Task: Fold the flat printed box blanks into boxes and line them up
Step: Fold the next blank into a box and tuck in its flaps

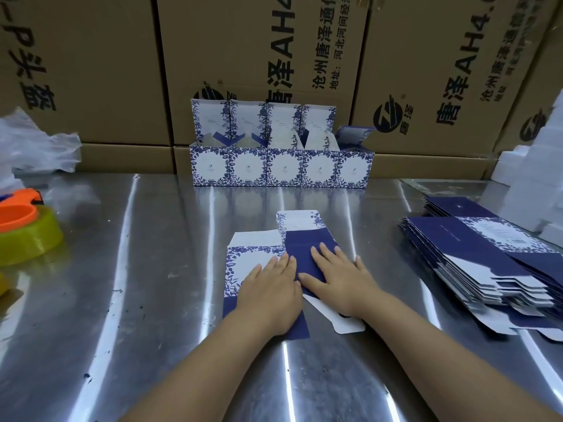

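Right now one box blank [300, 240] lies flat on the steel bench [152, 269]. The left hand [268, 287] presses its white flowered panel, fingers straight and close together. The right hand [344, 278] presses the navy panel, fingers straight and slightly spread. Beyond the blank, five folded boxes [283, 167] stand in a touching row, top flaps open. Right of the blank sits a stack of flat blanks [475, 257]; left of it, a tape roll [27, 236].

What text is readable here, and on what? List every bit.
"唐泽AH4": middle carton, printed sideways.
"沧州唐泽通信" and "地址:河北河间经济": same carton, cut off by the frame's top edge.
"唐泽AH4." and the logo's "唐泽": right carton.
Left carton: big characters cut off, not surely readable.
Boxes: print too small.
Stack: label too small.
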